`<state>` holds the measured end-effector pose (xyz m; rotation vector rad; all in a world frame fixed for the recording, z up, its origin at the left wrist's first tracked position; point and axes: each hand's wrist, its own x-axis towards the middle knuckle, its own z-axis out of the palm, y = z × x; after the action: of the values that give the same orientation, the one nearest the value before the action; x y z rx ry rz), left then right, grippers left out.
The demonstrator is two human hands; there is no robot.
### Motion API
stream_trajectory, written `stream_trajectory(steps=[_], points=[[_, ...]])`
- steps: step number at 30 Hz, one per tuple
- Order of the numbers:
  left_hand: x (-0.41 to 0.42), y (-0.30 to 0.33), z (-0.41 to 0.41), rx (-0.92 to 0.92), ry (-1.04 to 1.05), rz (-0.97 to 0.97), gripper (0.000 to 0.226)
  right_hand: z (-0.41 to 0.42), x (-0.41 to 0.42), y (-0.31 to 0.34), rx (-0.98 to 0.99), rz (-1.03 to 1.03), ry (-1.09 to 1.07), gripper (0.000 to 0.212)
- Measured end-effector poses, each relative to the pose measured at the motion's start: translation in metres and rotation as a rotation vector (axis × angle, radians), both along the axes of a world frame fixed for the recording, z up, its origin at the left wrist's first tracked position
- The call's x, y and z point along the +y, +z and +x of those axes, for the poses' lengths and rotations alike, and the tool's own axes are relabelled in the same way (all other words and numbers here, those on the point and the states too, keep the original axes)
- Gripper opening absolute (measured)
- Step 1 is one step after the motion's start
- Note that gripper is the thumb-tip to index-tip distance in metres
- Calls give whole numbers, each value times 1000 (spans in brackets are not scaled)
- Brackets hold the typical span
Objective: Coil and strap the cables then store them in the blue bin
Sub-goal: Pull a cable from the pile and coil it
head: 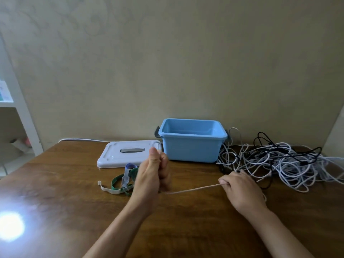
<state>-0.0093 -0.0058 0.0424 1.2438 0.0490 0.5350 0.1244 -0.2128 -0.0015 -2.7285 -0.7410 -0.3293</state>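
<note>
A white cable point(193, 189) runs taut between my two hands above the wooden table. My left hand point(152, 174) is a fist around one end, thumb up. My right hand point(242, 187) pinches the cable further along, knuckles up, just in front of a tangled heap of white and black cables point(279, 162) at the right. The open, empty blue bin point(191, 146) stands at the back of the table, between the heap and its lid. Several green, white and blue straps point(122, 183) lie to the left of my left hand.
The bin's white lid point(119, 155) lies flat to the left of the bin. The wall runs close behind the table. A white shelf unit point(20, 116) stands at the far left. A bright glare spot point(9, 226) sits on the tabletop at the near left.
</note>
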Motion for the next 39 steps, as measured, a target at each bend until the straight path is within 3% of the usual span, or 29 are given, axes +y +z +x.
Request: stream_trajectory(steps=[4, 6, 8, 18, 21, 23, 28, 32, 36, 39], points=[[29, 8, -8, -4, 112, 44, 52, 13, -19, -1, 12, 88, -116, 20], [32, 7, -11, 23, 138, 121, 51, 14, -19, -1, 24, 66, -115, 10], [28, 2, -10, 46, 136, 197, 51, 8, -14, 2, 40, -25, -103, 25], [10, -11, -4, 93, 98, 295, 53, -43, 31, 11, 303, 30, 353, 51], [7, -15, -1, 98, 114, 391, 52, -43, 37, 4, 252, 28, 420, 16], [6, -21, 2, 99, 169, 507, 52, -42, 36, 5, 192, 71, 401, 8], [1, -39, 9, 159, 186, 721, 47, -38, 31, 7, 28, 320, 428, 34], [-8, -41, 10, 217, 116, 843, 48, -40, 34, 3, -53, 388, 449, 33], [-10, -43, 10, 260, 148, 964, 56, -41, 33, 6, -112, 336, 367, 37], [-10, -44, 9, 257, 180, 1057, 53, -40, 29, 10, -137, 220, 268, 57]])
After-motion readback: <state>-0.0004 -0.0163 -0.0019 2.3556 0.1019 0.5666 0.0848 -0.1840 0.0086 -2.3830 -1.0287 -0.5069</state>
